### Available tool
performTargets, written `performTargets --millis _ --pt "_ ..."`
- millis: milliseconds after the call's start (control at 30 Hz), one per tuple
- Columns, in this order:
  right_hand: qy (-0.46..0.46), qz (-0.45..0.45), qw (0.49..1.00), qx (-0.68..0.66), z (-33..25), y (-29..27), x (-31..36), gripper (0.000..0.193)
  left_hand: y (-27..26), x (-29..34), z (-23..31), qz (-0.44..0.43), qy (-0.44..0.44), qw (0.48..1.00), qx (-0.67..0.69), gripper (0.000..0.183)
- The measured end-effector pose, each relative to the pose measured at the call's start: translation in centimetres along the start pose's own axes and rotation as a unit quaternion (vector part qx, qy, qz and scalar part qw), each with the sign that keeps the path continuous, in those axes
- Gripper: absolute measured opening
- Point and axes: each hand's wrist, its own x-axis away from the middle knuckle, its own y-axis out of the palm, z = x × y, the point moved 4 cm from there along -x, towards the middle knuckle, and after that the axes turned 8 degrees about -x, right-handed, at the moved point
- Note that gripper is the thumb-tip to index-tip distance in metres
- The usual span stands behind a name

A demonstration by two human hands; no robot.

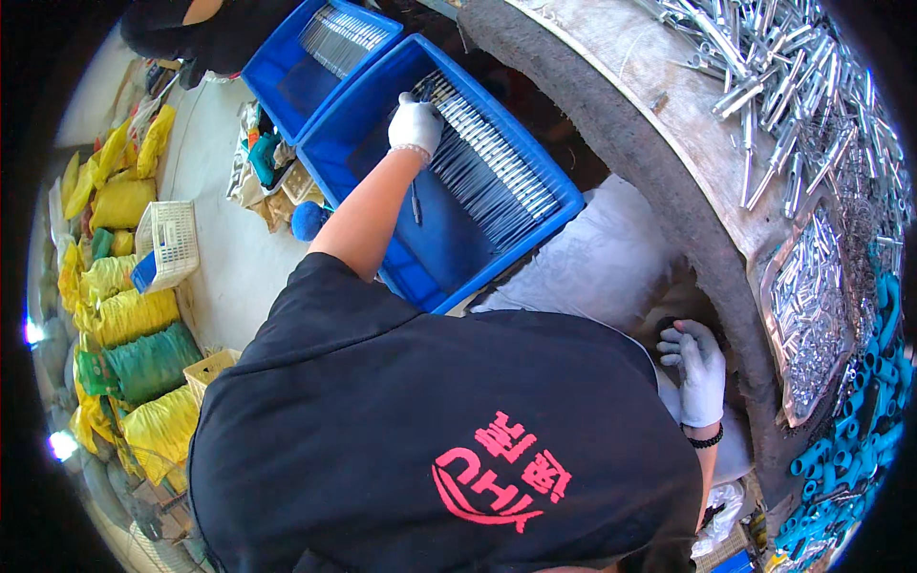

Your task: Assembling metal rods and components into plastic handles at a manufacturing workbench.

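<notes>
My left hand, in a white glove, reaches into a large blue crate. Its fingers are bent closed at the far end of a row of metal rods; what they hold is hidden. These rods lie side by side, dark and thin with shiny silver ends. A single short rod lies apart on the crate's bare blue side. My right hand, also gloved and with a dark bead bracelet at the wrist, hangs low by my right leg. Its fingers are slightly curled and apart, with nothing visible in them.
Behind stands a second blue crate with similar rods. On the right, a worktable bears heaps of silver metal parts and blue tubular parts. Yellow sacks and a white basket line the left. Another person's dark clothing shows top left.
</notes>
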Motion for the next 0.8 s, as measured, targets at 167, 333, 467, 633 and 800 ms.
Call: performTargets --millis 167,333,467,633,800 --pt "0.014 -0.027 0.999 -0.025 0.5 0.8 -0.5 0.026 -0.5 0.7 0.0 0.061 0.027 0.996 0.058 0.015" --pt "0.009 -0.040 0.999 0.001 0.1 1.6 -0.3 0.025 -1.1 1.2 -0.2 0.122 0.079 0.985 0.094 0.011" --pt "0.026 -0.045 0.998 -0.030 1.1 1.4 -0.3 0.025 -0.7 1.2 -0.5 0.123 0.083 0.984 0.096 0.012" --pt "0.023 -0.047 0.998 -0.028 1.4 1.2 -0.3 0.026 -0.3 0.7 -1.2 0.105 0.070 0.984 0.129 0.017" --pt "0.010 -0.048 0.999 -0.013 1.3 1.1 -0.2 0.027 -0.8 1.1 -1.5 0.111 0.076 0.982 0.132 0.016"
